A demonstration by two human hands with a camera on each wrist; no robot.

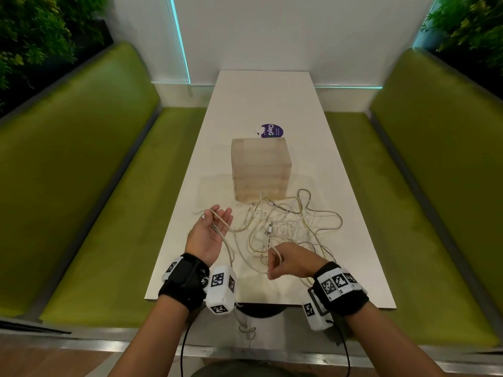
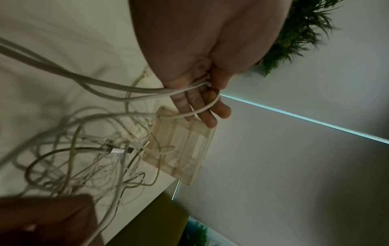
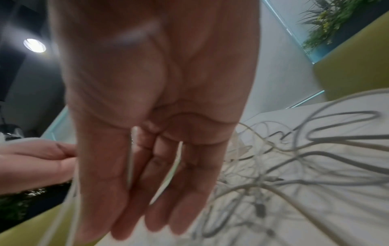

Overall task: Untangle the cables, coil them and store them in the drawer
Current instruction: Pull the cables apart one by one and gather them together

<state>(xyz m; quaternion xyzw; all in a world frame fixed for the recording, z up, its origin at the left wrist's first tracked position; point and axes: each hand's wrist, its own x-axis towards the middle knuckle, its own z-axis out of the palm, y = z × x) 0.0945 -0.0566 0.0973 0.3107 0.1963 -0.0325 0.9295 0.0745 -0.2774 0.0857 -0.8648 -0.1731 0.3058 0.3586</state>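
Note:
A tangle of pale cables (image 1: pixel 288 221) lies on the white table (image 1: pixel 261 99) in front of a small light-wood drawer unit (image 1: pixel 261 170), whose drawers look closed. My left hand (image 1: pixel 217 221) is palm up to the left of the tangle. Its fingers are straight and loops of one white cable (image 2: pixel 147 93) cross the palm, tucked under the thumb (image 2: pixel 220 79). My right hand (image 1: pixel 273 268), near the front edge, has curled fingers pinching the same cable (image 1: pixel 276 251). The right wrist view shows cable strands (image 3: pixel 130 158) between the fingers (image 3: pixel 160 191).
A purple round sticker (image 1: pixel 272 130) sits behind the drawer unit. Green benches (image 1: pixel 89 186) flank the table on both sides. One cable end (image 1: pixel 246 327) hangs over the table's front edge. Plants (image 1: pixel 35 31) stand behind the benches.

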